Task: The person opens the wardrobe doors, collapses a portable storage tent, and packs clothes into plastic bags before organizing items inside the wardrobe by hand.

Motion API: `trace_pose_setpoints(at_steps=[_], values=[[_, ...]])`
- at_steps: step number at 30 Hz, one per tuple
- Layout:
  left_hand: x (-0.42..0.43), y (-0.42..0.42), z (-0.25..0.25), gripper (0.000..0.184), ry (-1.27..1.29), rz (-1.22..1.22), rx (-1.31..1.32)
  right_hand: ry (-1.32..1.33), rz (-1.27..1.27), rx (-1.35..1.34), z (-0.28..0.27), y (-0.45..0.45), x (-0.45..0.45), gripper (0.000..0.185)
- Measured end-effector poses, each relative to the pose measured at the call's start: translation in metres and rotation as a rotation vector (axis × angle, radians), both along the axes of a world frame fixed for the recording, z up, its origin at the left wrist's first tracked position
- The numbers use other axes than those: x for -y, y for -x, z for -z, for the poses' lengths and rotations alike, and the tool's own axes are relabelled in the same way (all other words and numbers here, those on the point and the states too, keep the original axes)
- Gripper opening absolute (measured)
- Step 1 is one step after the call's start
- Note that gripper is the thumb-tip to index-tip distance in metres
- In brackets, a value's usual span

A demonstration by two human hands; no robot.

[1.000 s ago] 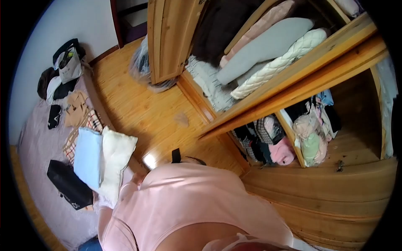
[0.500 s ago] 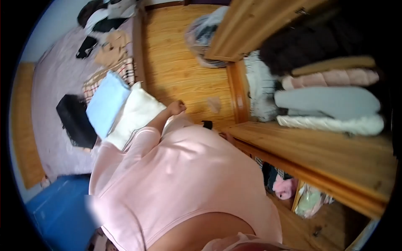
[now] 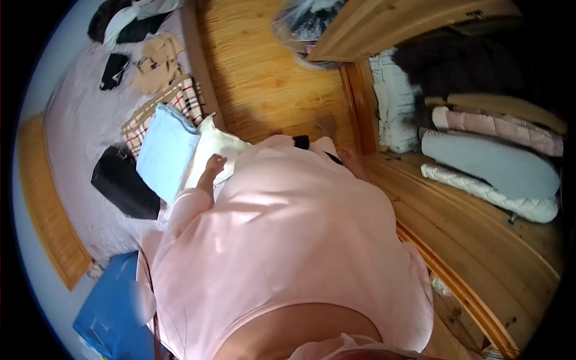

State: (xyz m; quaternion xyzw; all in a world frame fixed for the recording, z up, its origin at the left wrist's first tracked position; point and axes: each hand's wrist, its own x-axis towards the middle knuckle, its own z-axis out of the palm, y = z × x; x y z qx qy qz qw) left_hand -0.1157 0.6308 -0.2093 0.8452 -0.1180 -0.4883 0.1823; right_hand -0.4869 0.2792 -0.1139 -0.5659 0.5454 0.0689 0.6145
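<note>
My left hand (image 3: 216, 162) is in front of a folded white cloth (image 3: 211, 144) on the bed, its fingers curled in and nothing seen in them. Whether it touches the cloth, I cannot tell. Beside the white cloth lie a folded light blue cloth (image 3: 167, 150) and a black folded item (image 3: 125, 183). A beige checked cloth (image 3: 141, 120) is behind them. My right hand (image 3: 351, 162) is low at my other side, near the wooden wardrobe's edge (image 3: 384, 174). Its fingers are small and partly hidden, so their shape is unclear.
Inside the open wardrobe are a grey folded item (image 3: 486, 162), a white quilted one (image 3: 492, 192), a pink one (image 3: 498, 126) and dark furry clothing (image 3: 456, 72). A clear plastic bag (image 3: 294, 30) stands on the floor. A blue box (image 3: 111, 306) is beside the bed (image 3: 75, 144).
My left hand has moved left, toward the folded cloths. More of my right hand shows now. The camera view has shifted, and less of the lower wardrobe compartment is visible.
</note>
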Motion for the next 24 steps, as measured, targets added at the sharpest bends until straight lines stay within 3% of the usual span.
trace_pose_setpoints(at_steps=[2,4,6,7,9,11,12,15,16,17,19,21,23,24], values=[[-0.005,-0.001,-0.002,0.039,0.002,-0.094,-0.085,0.144,-0.028,-0.006,-0.008,-0.01,-0.004,0.032],[-0.003,0.001,0.005,0.037,-0.069,-0.246,-0.17,0.093,0.072,-0.104,-0.052,-0.028,-0.015,0.029],[0.0,-0.001,0.046,0.035,0.045,-0.292,-0.169,0.137,0.068,-0.132,-0.045,-0.023,-0.014,0.026],[0.003,-0.004,0.057,0.034,0.099,-0.311,-0.17,0.202,0.017,-0.12,-0.011,-0.006,-0.013,0.025],[0.049,-0.008,-0.018,0.032,0.144,-0.15,-0.172,0.233,-0.036,-0.15,0.011,0.021,-0.019,0.025],[0.092,-0.021,-0.024,0.028,0.086,-0.019,-0.142,0.182,-0.044,-0.216,0.009,0.037,-0.023,0.026],[0.102,-0.031,0.003,0.018,0.202,-0.039,-0.262,0.153,-0.016,-0.23,0.007,0.047,-0.028,0.027],[0.157,-0.031,-0.032,0.014,0.353,-0.259,-0.285,0.149,-0.011,-0.301,0.028,0.085,-0.066,0.032],[0.178,-0.038,-0.057,0.017,0.279,-0.052,-0.336,0.209,-0.053,-0.348,0.041,0.098,-0.082,0.035],[0.19,-0.032,-0.052,0.018,0.404,-0.026,-0.179,0.274,-0.092,-0.396,0.048,0.11,-0.093,0.037],[0.195,-0.038,-0.002,0.019,0.678,0.023,-0.157,0.122,-0.007,-0.431,0.026,0.108,-0.103,0.044],[0.206,-0.031,-0.002,0.017,0.704,-0.054,-0.513,0.112,0.028,-0.42,0.037,0.117,-0.112,0.046],[0.204,-0.01,-0.009,0.013,0.585,0.166,-0.303,-0.022,0.16,-0.395,0.004,0.105,-0.106,0.047],[0.201,-0.001,-0.004,0.012,0.726,0.19,-0.477,0.011,0.189,-0.353,0.009,0.107,-0.104,0.046]])
